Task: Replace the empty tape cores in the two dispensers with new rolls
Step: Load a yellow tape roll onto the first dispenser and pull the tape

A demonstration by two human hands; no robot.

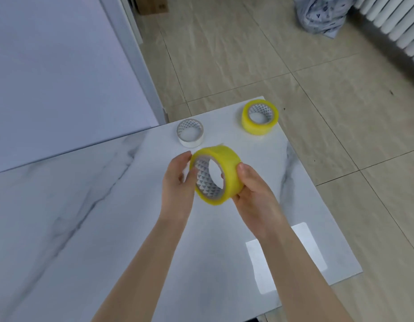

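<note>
A yellow tape roll (pixel 226 163) is held above the white marble table (pixel 85 217), tilted so its patterned core faces me. My right hand (pixel 252 194) grips its right side, thumb on the outer face. My left hand (pixel 178 180) touches its left rim with curled fingertips at the core's edge. A second yellow tape roll (pixel 259 125) lies flat near the table's far right corner. An empty white core (pixel 190 138) stands on the table to its left. No dispenser is in view.
The table's right edge and far corner drop to a beige tiled floor (pixel 317 66). A white wall panel (pixel 62 66) stands at the left. A crumpled bag (pixel 322 12) and a white radiator (pixel 396 24) are at the far right.
</note>
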